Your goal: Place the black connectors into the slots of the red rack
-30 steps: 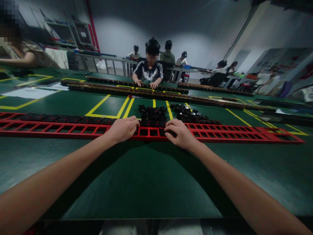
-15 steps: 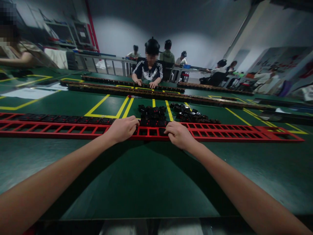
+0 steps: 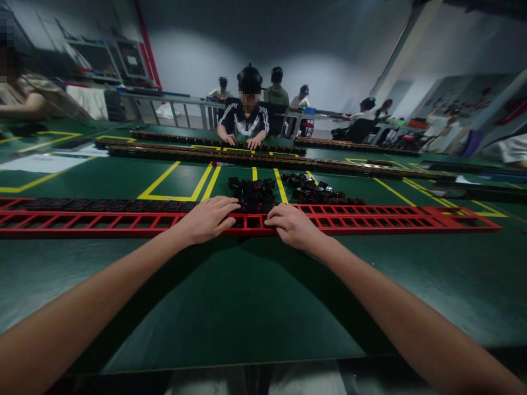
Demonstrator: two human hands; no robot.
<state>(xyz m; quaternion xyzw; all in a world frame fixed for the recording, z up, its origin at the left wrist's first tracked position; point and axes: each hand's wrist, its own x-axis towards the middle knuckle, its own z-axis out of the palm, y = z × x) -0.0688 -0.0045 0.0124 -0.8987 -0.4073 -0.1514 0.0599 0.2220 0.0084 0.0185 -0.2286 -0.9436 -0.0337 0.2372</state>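
A long red frame (image 3: 354,221) with two rows of slots lies across the table in front of me. Black square pieces (image 3: 138,205) fill part of its far row on the left. My left hand (image 3: 211,219) rests over the frame, its fingers stretched to the right and the thumb apart, with nothing visible in it. My right hand (image 3: 297,226) is over the near row, thumb and fingertips pinched together at a slot; what they hold is hidden by the fingers. Just beyond both hands sits a heap of black pieces (image 3: 252,192).
More black parts (image 3: 316,190) lie scattered to the right of the heap. Long dark rails (image 3: 197,152) cross the green table (image 3: 230,307) farther back. A person (image 3: 246,112) sits opposite with both hands at a rail. White paper (image 3: 45,162) lies at the left.
My left hand has gone from curled fingers to stretched ones. My right hand has shifted slightly left along the frame. The whole view has turned a little.
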